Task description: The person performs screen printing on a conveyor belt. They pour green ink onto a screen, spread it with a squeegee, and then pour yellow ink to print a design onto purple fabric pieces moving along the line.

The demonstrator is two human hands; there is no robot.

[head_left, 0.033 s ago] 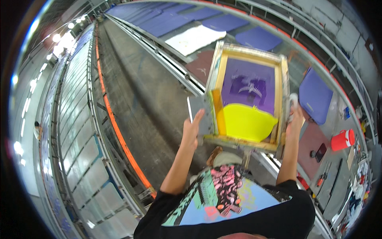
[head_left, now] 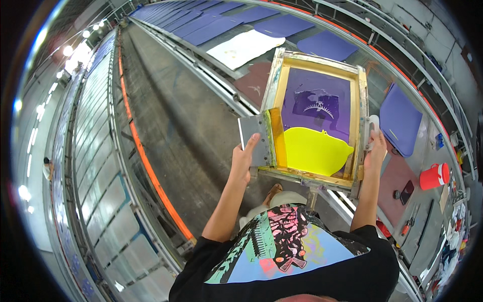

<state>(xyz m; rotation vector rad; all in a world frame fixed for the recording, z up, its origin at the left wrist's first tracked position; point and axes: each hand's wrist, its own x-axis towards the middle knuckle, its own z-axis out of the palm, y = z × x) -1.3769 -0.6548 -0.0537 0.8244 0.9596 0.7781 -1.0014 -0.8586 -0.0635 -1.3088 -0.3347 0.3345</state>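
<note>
A wooden-rimmed silk-screen frame (head_left: 322,63) is in front of me, with purple mesh in it. A thick pool of bright yellow ink (head_left: 317,151) lies across its near half, and a pale curved design shows beyond the ink. My left hand (head_left: 243,160) is closed on the grey metal holder of a squeegee (head_left: 255,141), thumb on top. The squeegee's amber blade (head_left: 277,137) lies along the frame's left side, smeared with yellow. My right hand (head_left: 374,149) is closed round a whitish handle (head_left: 372,122) at the frame's right side.
Purple fabric pieces (head_left: 328,47) and a white cloth (head_left: 245,49) lie along the long table. At the right are a red jug (head_left: 433,176), a dark phone (head_left: 407,192) and tools. An orange rail (head_left: 146,171) edges another long table across the aisle; a person (head_left: 48,168) stands far left.
The frame, squeegee and both hands sit very slightly further right in view. The ink's edge has shifted a little. Both hands keep their hold.
</note>
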